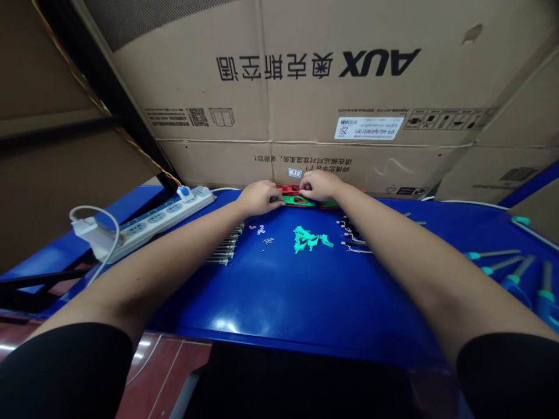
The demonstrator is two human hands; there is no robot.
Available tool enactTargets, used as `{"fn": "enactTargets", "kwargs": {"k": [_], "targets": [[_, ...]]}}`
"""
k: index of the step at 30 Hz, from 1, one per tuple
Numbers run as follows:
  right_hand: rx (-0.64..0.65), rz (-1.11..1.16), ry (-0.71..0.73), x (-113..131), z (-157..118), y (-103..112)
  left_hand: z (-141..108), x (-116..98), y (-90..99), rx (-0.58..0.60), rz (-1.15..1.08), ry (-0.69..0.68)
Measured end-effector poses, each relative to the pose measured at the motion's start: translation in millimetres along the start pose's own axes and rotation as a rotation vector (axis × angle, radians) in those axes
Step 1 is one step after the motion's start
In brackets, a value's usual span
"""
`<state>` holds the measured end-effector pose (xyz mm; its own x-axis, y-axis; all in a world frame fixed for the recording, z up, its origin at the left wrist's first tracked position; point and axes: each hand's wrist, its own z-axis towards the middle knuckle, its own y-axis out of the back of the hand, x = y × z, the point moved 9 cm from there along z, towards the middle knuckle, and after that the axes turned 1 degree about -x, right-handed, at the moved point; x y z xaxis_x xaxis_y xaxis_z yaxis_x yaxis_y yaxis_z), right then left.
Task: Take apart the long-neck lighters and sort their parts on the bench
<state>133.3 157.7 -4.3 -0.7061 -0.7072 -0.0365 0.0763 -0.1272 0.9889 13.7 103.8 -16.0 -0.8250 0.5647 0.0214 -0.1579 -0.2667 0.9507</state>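
At the back of the blue table, against the cardboard, lie a red plastic shell (pixel 287 189) and a green plastic shell (pixel 299 201) seated in a red one. My left hand (pixel 258 198) has its fingers curled and closed at the left end of the green shell. Reaching over from the right, my right hand (pixel 322 185) is closed, its bent fingertips pinching down at the red shell. Another green shell (pixel 329 204) shows partly beneath my right wrist. In front of the hands lies a loose pile of teal plastic parts (pixel 309 238).
A row of metal rods (pixel 226 249) lies beside my left forearm, near small white pieces (pixel 261 229) and tiny pins (pixel 268 240). Wired components (pixel 351 237) lie by my right forearm. A power strip (pixel 161 218) stands left; teal-handled tools (pixel 510 265) lie right. A large cardboard sheet (pixel 301 29) rises behind.
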Motion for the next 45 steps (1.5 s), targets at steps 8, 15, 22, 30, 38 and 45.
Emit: {"fn": "enactTargets", "kwargs": {"k": [8,15,22,30,38,45], "targets": [[-0.062,-0.072,-0.092,-2.1,-1.0,5.2,-1.4,6.7,7.7,0.003,-0.006,0.030],[-0.015,-0.075,-0.108,-3.2,-0.5,-5.2,-13.7,23.0,17.6,0.002,-0.061,0.134],[-0.019,-0.085,-0.121,0.9,-3.4,-2.5,-11.1,78.3,7.6,-0.038,-0.177,0.601],[-0.067,-0.071,-0.135,12.4,-9.7,-3.9,3.4,84.7,-16.2,0.067,-0.211,0.737],[-0.040,-0.065,-0.117,8.3,-11.3,-3.9,2.4,88.6,-14.7,0.002,-0.243,0.755],[-0.023,-0.071,-0.175,3.5,-8.0,-3.6,-3.6,94.5,-17.9,-0.010,-0.380,0.824]]}}
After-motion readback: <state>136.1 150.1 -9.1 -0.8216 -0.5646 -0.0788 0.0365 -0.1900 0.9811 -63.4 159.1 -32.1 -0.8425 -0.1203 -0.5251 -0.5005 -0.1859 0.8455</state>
